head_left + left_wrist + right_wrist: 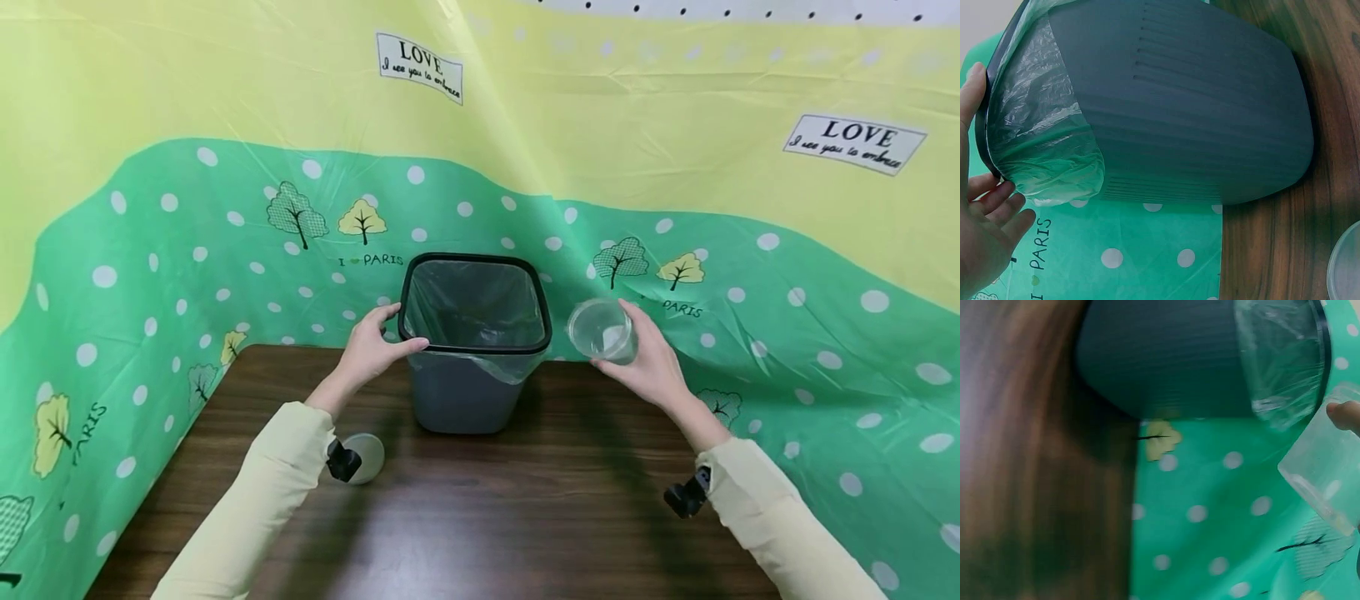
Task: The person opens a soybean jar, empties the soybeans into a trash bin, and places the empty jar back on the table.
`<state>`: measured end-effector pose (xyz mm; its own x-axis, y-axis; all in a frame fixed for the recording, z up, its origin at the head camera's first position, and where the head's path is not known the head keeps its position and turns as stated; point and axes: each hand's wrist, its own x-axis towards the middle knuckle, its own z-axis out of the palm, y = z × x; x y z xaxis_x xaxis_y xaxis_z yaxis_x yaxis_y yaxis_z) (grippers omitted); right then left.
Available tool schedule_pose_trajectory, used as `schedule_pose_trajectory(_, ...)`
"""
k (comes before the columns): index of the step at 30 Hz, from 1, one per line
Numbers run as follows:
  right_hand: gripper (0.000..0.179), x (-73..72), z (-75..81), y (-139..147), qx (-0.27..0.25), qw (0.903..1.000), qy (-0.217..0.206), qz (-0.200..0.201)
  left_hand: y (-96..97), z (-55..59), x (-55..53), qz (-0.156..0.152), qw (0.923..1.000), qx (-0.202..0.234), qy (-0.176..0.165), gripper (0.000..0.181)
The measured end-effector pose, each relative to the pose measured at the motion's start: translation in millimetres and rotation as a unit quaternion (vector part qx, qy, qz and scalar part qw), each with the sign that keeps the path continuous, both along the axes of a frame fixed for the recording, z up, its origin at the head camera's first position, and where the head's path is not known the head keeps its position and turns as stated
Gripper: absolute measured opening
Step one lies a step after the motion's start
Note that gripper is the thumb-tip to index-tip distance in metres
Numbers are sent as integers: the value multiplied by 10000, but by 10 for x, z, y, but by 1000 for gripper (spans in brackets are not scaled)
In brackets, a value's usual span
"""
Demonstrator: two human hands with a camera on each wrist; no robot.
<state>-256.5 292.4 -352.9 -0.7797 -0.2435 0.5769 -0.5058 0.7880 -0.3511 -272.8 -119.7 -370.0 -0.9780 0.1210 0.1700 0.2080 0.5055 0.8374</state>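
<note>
A dark grey trash bin [465,396] with a black rim stands at the back of the table, lined with a clear plastic bag [1054,144] folded over its edge. My left hand [375,342] holds the bin's left front corner, thumb along the front rim and fingers at the side. To the right of the bin, my right hand [645,358] grips a clear round plastic container [592,325] above the table. Something whitish shows inside the container. In the right wrist view the container [1322,462] is tilted beside the bin's rim.
A round translucent lid [369,458] lies on the dark wooden table [480,517], partly behind the left wrist camera. Behind the table hangs a green and yellow printed curtain [480,200], close to the bin's back.
</note>
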Motion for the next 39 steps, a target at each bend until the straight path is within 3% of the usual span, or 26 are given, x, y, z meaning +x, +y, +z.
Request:
schedule_pose_trajectory(9,92,212,-645,215,-835,9909,-889,-563,6,8,-2,18,10000,-66,58,86)
schedule_pose_trajectory(23,85,405,-1636,178,-2057,9555,-1724,-1223,3,-4,-3,-5,9999,-131,67,87)
schedule_pose_trajectory(30,83,490,-1919,52,-2523,9395,-1901,-1322,-2,-4,9,-5,10000,-76,-4,87)
schedule_pose_trajectory(39,81,612,-2086,-85,-3209,9216,-1915,-1051,9,10,23,-4,10000,-78,-29,88)
